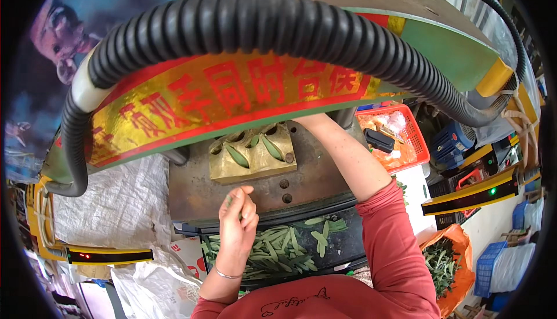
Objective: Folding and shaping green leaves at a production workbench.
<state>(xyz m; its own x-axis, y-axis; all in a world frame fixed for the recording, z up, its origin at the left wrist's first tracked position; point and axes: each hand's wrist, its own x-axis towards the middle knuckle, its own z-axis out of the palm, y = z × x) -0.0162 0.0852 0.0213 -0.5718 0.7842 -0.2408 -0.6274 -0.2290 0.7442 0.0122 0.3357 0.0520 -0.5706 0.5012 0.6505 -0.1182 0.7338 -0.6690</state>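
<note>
My left hand is raised in front of the press bed, its fingers curled around a green leaf piece that shows only in slivers between them. Just beyond it, a brass-coloured mould block rests on the steel bed plate. Slim green leaves lie in the block's hollows, one leaf at the left and another leaf at the right. My right forearm reaches under the press's front panel, which hides the right hand. Below the bed, many loose green leaves lie in a black tray.
A thick black corrugated hose arches over the panel, which bears large writing. Yellow-and-black sensor bars flank both sides. At right are a red plastic basket and an orange bag of leaves. White woven sacking lies left.
</note>
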